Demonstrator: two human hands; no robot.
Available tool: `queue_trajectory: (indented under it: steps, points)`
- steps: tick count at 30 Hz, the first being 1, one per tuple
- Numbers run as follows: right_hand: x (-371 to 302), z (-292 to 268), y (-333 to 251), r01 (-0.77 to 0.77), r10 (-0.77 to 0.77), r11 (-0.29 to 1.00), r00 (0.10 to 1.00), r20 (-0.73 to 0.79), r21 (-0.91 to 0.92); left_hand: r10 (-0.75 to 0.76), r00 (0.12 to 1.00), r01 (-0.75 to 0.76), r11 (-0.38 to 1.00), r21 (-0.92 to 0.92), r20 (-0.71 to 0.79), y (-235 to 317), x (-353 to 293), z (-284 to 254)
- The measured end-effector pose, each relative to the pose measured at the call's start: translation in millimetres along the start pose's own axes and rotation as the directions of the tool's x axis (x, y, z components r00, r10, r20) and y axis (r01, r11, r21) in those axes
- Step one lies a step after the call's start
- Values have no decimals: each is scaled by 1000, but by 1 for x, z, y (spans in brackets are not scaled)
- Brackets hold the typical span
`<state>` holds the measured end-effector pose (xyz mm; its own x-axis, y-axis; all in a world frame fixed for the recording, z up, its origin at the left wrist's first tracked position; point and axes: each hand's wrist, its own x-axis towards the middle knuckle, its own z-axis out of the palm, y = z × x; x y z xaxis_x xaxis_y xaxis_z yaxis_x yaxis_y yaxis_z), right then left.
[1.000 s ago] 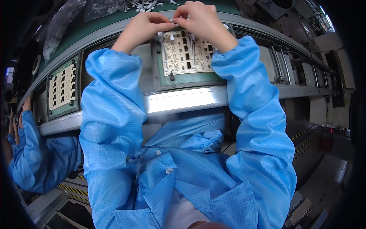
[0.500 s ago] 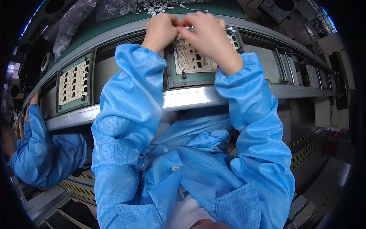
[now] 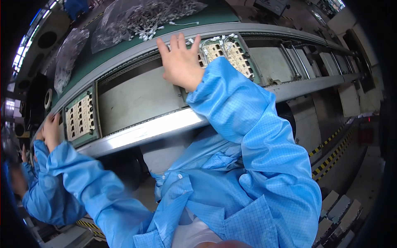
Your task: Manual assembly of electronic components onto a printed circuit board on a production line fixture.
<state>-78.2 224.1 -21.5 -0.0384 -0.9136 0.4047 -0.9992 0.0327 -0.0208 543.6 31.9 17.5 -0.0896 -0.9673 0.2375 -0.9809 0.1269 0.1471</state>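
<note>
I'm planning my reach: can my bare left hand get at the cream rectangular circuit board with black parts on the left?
Probably yes: your left hand looks close to the dark rectangular frame around the cream circuit board, which nothing visible blocks.

Wired circuit board [image 3: 239, 60], leftward board [image 3: 81, 118], seemingly flat in green trays [image 3: 257, 76]

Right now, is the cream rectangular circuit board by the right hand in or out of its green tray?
In: the board lies on the tray, green border showing along its right edge.
</note>
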Motion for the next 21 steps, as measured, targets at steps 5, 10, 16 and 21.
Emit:
queue_trajectory:
  steps: [5, 10, 16, 21]
  points:
    - [-39, -6, 108, -202, 201, 966, 979, -22, -162, -146, 981, 134, 986, 99, 126, -74, -17, 55]
    - [-96, -45, 269, -537, 552, 685, 824, -129, -493, -102, 961, 211, 870, -446, 256, 1, -31, 73]
    - [-134, -54, 459, -633, 659, 180, 646, -385, -753, -304, 924, 364, 883, -295, 231, -13, -42, 62]
    - [-162, -72, 580, -665, 755, -23, 478, -449, -746, -387, 903, 416, 897, -151, 187, -16, -34, 41]
